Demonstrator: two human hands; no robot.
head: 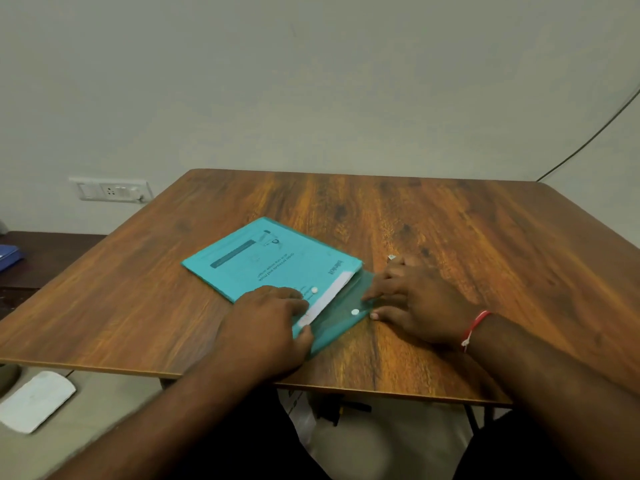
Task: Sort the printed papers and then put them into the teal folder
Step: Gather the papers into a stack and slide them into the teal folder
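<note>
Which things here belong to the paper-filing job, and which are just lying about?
Job: teal folder; printed papers inside it, white edge showing; left hand and right hand, both resting on the folder.
Lying about: wall socket; black cable; blue object at far left; white pad on the floor.

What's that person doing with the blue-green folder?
A person is at a wooden table with a teal folder. The printed papers are already inside; a white edge shows at its mouth. The left hand presses on the folder, and the right hand touches the flap, which lies open, not yet snapped shut.
</note>
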